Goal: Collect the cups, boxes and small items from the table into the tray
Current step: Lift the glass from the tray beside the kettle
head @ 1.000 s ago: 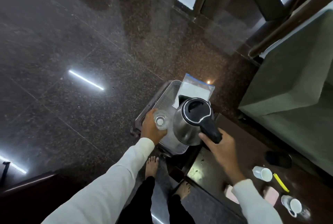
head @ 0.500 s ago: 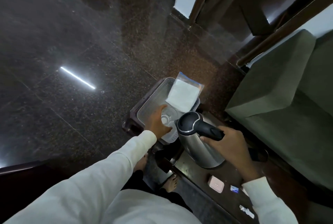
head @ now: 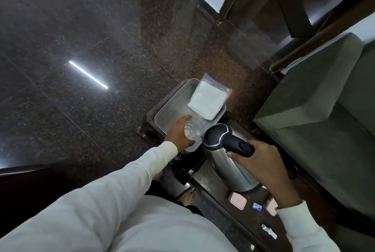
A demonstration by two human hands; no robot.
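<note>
- Head view: the left hand [head: 178,134] reaches into the near end of the clear perforated tray [head: 172,107], its fingers curled around a clear glass cup [head: 192,131] that sits low inside the tray.
- A plastic bag with a white pad inside [head: 209,99] leans across the tray's far right corner, just beyond the cup.
- The right hand [head: 261,162] is closed firmly around the black handle of a steel kettle [head: 229,162], which tilts over the dark table [head: 205,180] right beside the tray.
- On the table near the kettle's base lie a pink box [head: 237,200], a small blue-and-white sachet [head: 257,206], a second pink item [head: 271,207] partly behind the right wrist, and a white wrapper [head: 268,230].
</note>
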